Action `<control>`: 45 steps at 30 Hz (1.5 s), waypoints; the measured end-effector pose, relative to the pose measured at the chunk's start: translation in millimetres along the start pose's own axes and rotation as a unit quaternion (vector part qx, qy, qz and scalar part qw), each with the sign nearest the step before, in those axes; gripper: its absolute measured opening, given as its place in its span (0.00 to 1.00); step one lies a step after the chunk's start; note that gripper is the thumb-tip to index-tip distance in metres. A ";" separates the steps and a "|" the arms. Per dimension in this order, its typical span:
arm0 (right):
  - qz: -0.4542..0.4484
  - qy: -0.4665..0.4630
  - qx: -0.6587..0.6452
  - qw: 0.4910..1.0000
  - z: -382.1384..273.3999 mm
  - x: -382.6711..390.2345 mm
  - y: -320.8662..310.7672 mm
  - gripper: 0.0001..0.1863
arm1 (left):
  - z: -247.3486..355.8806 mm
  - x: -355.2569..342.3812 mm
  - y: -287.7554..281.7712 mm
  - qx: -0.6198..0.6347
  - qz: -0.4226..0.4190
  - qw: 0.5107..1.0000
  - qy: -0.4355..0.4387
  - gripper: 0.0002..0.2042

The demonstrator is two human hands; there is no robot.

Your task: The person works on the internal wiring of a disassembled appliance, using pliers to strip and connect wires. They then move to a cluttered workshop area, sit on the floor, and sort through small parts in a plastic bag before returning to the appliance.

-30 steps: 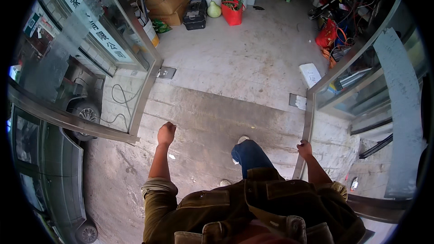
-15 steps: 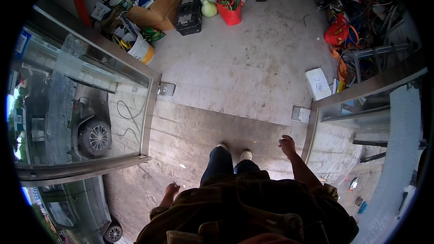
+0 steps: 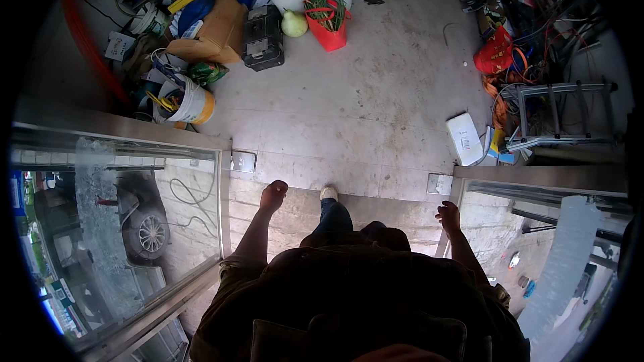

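Observation:
My left hand (image 3: 274, 196) swings forward over the doorway, its fingers curled in with nothing visible in them. On the other side my right hand (image 3: 448, 216) hangs beside the right door frame (image 3: 455, 204), fingers loosely bent and apart, holding nothing. The hand appears close to the frame; whether it touches cannot be told. Between the two, my shoe (image 3: 328, 193) is at the edge of the tiled floor (image 3: 335, 121). The glass door (image 3: 181, 194) on the left stands swung outward.
Along the far left are a white bucket (image 3: 194, 104), a cardboard box (image 3: 225, 27), a black tool case (image 3: 263, 39), a pale green gourd (image 3: 294, 23) and a red bag (image 3: 329, 33) of greens. On the right lie a white box (image 3: 464, 138), a metal ladder (image 3: 557, 114) and tangled cables.
I have stepped forward to the doorway. My left hand has swung forward and up in view. My right hand has shifted slightly right, and the things inside appear nearer.

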State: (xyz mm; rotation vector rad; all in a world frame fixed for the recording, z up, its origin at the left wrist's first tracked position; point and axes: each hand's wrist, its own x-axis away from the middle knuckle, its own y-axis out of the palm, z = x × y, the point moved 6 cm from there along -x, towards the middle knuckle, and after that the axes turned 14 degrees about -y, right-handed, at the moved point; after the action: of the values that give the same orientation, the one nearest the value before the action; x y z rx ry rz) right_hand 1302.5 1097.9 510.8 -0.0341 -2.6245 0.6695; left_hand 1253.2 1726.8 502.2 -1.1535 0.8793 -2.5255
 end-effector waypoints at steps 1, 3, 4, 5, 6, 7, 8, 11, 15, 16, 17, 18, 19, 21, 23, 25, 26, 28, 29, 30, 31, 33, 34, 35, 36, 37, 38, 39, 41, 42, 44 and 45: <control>0.013 0.024 -0.038 0.999 4.2 3.5 -15.3 0.25 | 42.3 -13.6 -8.8 -0.003 0.003 0.999 0.038 0.10; 0.045 0.073 -0.077 0.993 20.3 5.8 -43.4 0.25 | 104.7 -37.3 -15.5 -0.010 0.007 0.999 0.047 0.10; 0.065 0.103 -0.078 0.989 29.2 11.3 -53.0 0.25 | 129.5 -49.7 -13.8 -0.007 0.001 0.999 0.051 0.10; 0.081 0.128 -0.065 0.986 31.6 14.9 -61.0 0.25 | 152.3 -60.3 -6.9 -0.032 -0.006 0.998 0.058 0.10; 0.095 0.151 -0.054 0.983 33.9 17.3 -67.7 0.25 | 173.1 -71.6 -0.2 -0.057 -0.012 0.996 0.065 0.10; 0.100 0.186 -0.083 0.974 44.6 14.9 -71.4 0.24 | 189.0 -81.7 9.2 -0.068 -0.031 0.993 0.091 0.09; 0.109 0.220 -0.111 0.963 65.7 10.5 -78.5 0.23 | 212.3 -89.1 21.0 -0.101 -0.061 0.991 0.067 0.10; 0.106 0.250 -0.144 0.952 119.3 -31.9 -99.8 0.17 | 267.3 -103.5 50.4 -0.133 -0.077 0.984 0.092 0.10; 0.103 0.171 -0.150 0.968 92.1 -177.1 -162.1 0.19 | 331.7 -124.4 70.2 -0.166 -0.087 0.980 0.059 0.11; 0.102 0.142 -0.142 0.974 67.7 -220.5 -180.7 0.20 | 346.4 -127.6 71.5 -0.182 -0.093 0.978 0.044 0.11; 0.142 0.097 -0.127 0.977 37.5 -259.9 -197.9 0.22 | 368.2 -131.0 70.3 -0.190 -0.093 0.976 0.058 0.12; 0.090 0.074 -0.179 0.977 -9.6 -308.4 -210.5 0.23 | 386.0 -134.2 63.9 -0.178 -0.085 0.980 0.039 0.12; 0.110 0.044 -0.127 0.985 -83.9 -344.3 -217.4 0.24 | 400.3 -136.7 56.6 -0.164 -0.075 0.984 0.016 0.12; 0.108 -0.019 -0.206 0.972 -168.3 -413.4 -238.4 0.22 | 436.4 -155.9 53.0 -0.125 -0.062 0.990 0.015 0.12; 0.096 -0.087 -0.196 0.972 -262.5 -467.8 -241.2 0.20 | 469.8 -178.9 53.9 -0.132 -0.063 0.989 -0.001 0.12; 0.068 -0.131 -0.171 0.974 -306.4 -524.3 -234.9 0.21 | 500.1 -216.8 58.8 -0.139 -0.060 0.988 0.005 0.12; 0.057 -0.133 -0.157 0.977 -326.9 -549.1 -228.9 0.21 | 518.2 -235.5 62.7 -0.141 -0.088 0.986 -0.006 0.11; 0.038 -0.123 -0.151 0.980 -346.4 -595.3 -217.8 0.21 | 549.4 -283.1 70.6 -0.141 -0.089 0.986 -0.004 0.11; 0.036 -0.121 -0.140 0.982 -351.6 -618.8 -213.6 0.22 | 566.7 -307.2 72.4 -0.142 -0.095 0.985 -0.014 0.11; 0.035 -0.096 -0.128 0.986 -347.3 -635.8 -210.6 0.22 | 585.5 -332.1 75.4 -0.144 -0.101 0.984 -0.025 0.12; 0.036 -0.074 -0.114 0.990 -335.5 -650.8 -212.4 0.21 | 607.5 -356.6 77.8 -0.140 -0.095 0.984 -0.046 0.12; 0.024 0.011 -0.084 0.996 -302.2 -666.5 -227.0 0.22 | 655.0 -404.0 81.9 -0.171 -0.099 0.980 -0.008 0.12; 0.015 0.068 -0.070 0.995 -286.5 -676.1 -236.2 0.23 | 688.3 -425.2 82.3 -0.184 -0.101 0.977 0.020 0.12; 0.043 0.109 -0.084 0.990 -266.4 -683.8 -251.1 0.21 | 727.1 -446.0 82.0 -0.196 -0.101 0.975 0.039 0.12; 0.070 0.152 -0.097 0.981 -243.3 -686.0 -267.5 0.18 | 763.5 -460.5 82.3 -0.208 -0.102 0.971 0.055 0.12; 0.083 0.173 -0.121 0.974 -222.1 -688.5 -288.1 0.15 | 805.9 -474.5 81.0 -0.193 -0.100 0.973 0.071 0.12; 0.092 0.193 -0.146 0.966 -211.2 -695.8 -300.8 0.12 | 841.8 -488.2 78.0 -0.179 -0.095 0.976 0.083 0.12; 0.106 0.226 -0.165 0.954 -223.6 -704.5 -306.3 0.08 | 868.0 -507.6 77.8 -0.164 -0.091 0.978 0.091 0.12; 0.155 0.294 -0.186 0.925 -224.9 -728.1 -323.8 0.06 | 927.4 -542.5 85.4 -0.162 -0.096 0.978 0.096 0.12; 0.160 0.322 -0.174 0.917 -232.3 -750.9 -327.4 0.06 | 945.0 -562.4 89.3 -0.166 -0.094 0.977 0.092 0.12; 0.145 0.303 -0.169 0.927 -249.4 -807.3 -333.9 0.08 | 981.2 -599.0 100.7 -0.158 -0.095 0.980 0.077 0.12; 0.120 0.285 -0.159 0.938 -257.2 -847.0 -338.5 0.10 | 1001.9 -617.8 108.7 -0.156 -0.092 0.981 0.070 0.12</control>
State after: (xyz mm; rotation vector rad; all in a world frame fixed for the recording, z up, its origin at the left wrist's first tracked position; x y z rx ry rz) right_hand 2204.4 807.6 531.5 -0.5654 -2.1430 0.2442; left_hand 2407.2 1480.5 571.1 -1.2055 1.2991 -2.7129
